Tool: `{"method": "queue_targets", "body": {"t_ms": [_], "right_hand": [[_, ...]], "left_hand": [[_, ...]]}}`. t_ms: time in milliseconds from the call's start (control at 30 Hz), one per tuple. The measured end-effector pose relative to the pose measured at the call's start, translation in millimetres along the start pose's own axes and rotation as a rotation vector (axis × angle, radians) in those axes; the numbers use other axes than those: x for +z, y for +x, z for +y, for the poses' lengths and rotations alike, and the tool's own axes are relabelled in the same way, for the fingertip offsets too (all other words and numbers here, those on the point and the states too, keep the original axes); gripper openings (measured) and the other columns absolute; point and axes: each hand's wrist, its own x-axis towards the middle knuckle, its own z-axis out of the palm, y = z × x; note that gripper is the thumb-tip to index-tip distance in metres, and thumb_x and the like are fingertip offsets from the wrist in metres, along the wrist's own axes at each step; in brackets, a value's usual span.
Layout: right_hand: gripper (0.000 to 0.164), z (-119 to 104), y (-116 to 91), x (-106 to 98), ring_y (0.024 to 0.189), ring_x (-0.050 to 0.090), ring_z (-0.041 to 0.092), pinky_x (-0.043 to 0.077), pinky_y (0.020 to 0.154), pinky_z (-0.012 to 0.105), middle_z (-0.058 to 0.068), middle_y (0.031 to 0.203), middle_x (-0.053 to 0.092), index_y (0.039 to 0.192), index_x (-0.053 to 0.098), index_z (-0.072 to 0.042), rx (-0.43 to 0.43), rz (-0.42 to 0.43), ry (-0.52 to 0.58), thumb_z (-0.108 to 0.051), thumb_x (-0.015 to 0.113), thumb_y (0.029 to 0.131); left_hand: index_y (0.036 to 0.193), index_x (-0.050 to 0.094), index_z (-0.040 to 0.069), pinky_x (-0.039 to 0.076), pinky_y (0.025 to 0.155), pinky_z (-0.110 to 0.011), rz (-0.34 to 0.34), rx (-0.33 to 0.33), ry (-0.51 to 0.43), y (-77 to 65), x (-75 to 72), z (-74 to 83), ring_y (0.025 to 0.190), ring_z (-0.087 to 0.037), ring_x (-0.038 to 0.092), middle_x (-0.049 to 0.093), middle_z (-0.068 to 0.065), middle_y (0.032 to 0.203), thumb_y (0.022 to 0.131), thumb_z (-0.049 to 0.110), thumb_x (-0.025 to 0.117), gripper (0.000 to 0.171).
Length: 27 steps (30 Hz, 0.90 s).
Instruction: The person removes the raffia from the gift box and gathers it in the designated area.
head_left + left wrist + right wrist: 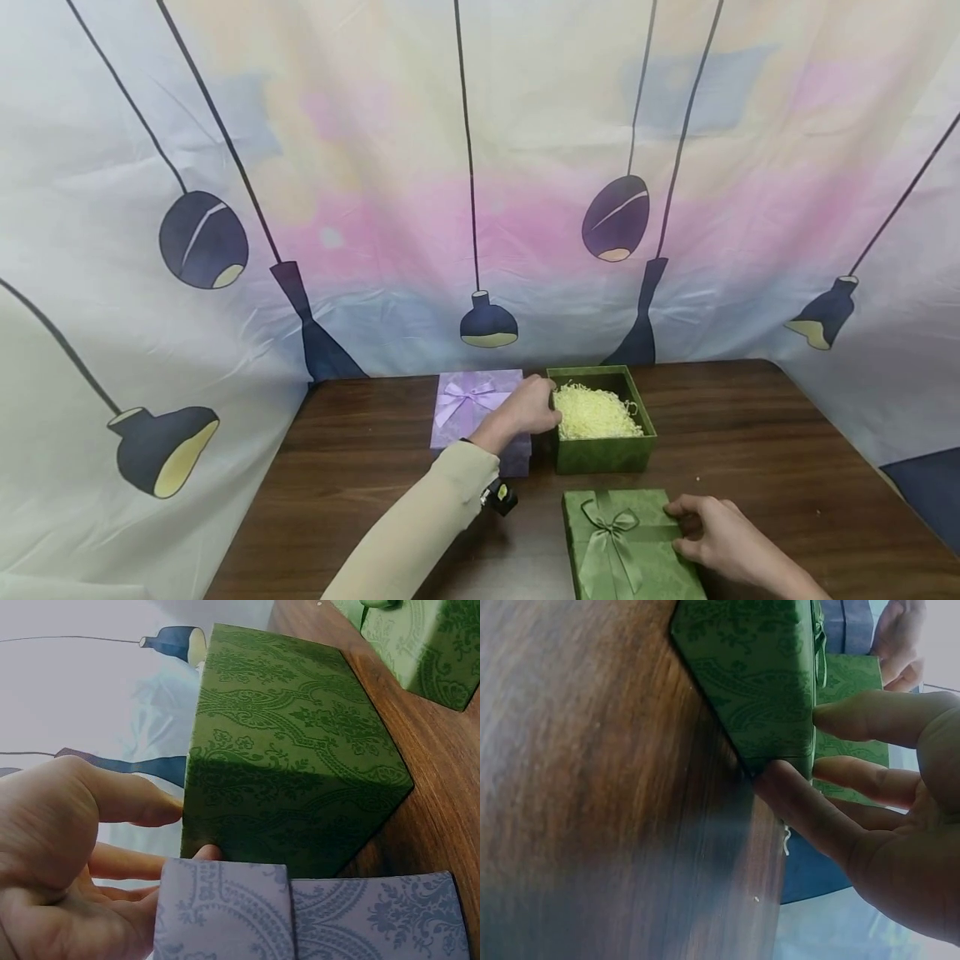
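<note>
An uncovered green box (603, 456) stands toward the back of the table, full of pale yellow shredded paper (596, 412). Reaching over a purple gift box (480, 417) with a ribbon bow, my left hand (528, 406) holds the green box's left rim. In the left wrist view the thumb (142, 799) meets that rim while a fingertip shows against the outer wall. Nearer me lies the green lid (652, 521), topped by a green bow (611, 527). My right hand (720, 533) touches its right edge with fairly straight fingers, one fingertip (780, 776) at the corner.
All the boxes stand on a dark wood table (345, 500). Behind it hangs a cloth backdrop (390, 150) printed with lamps. A small black device (498, 496) is strapped at the left wrist. A tiny pale scrap lies on the wood right of the green box.
</note>
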Motion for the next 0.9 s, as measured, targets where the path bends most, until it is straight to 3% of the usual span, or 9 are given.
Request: {"method": "queue_targets", "body": {"t_ms": [200, 500, 667, 900], "right_hand": [[0.042, 2.6, -0.7, -0.4, 0.077, 0.065, 0.005, 0.053, 0.063, 0.021, 0.014, 0.105, 0.069, 0.110, 0.065, 0.004, -0.028, 0.002, 0.004, -0.017, 0.080, 0.076], [0.044, 5.7, 1.8, -1.9, 0.078, 0.065, 0.007, 0.053, 0.063, 0.023, 0.010, 0.105, 0.068, 0.110, 0.065, 0.002, -0.002, -0.032, 0.028, -0.021, 0.081, 0.077], [0.044, 8.6, 2.3, -4.2, 0.079, 0.065, 0.007, 0.053, 0.063, 0.023, 0.011, 0.106, 0.068, 0.110, 0.064, -0.001, -0.036, -0.042, 0.019, -0.024, 0.082, 0.077], [0.040, 6.5, 2.2, -7.0, 0.078, 0.062, 0.002, 0.050, 0.061, 0.024, 0.001, 0.100, 0.069, 0.106, 0.067, -0.011, -0.107, 0.024, -0.133, -0.030, 0.083, 0.075]], "left_hand": [[0.129, 0.058, -0.008, 0.049, 0.086, -0.023, -0.007, -0.008, -0.013, -1.5, -0.5, 1.1, 0.105, -0.022, 0.061, 0.064, -0.018, 0.126, 0.078, 0.009, 0.067, 0.054], [0.126, 0.059, -0.007, 0.049, 0.091, -0.025, 0.002, -0.001, -0.001, -3.0, 2.2, 0.8, 0.109, -0.021, 0.061, 0.066, -0.018, 0.122, 0.078, 0.010, 0.066, 0.051], [0.129, 0.058, -0.008, 0.049, 0.094, -0.026, 0.001, 0.004, 0.002, -3.4, 2.5, 1.1, 0.112, -0.023, 0.060, 0.064, -0.019, 0.124, 0.079, 0.010, 0.066, 0.053], [0.126, 0.060, -0.007, 0.050, 0.093, -0.026, 0.012, 0.017, 0.014, -2.2, 3.4, -0.8, 0.107, -0.021, 0.061, 0.066, -0.017, 0.119, 0.080, 0.011, 0.066, 0.050]]}}
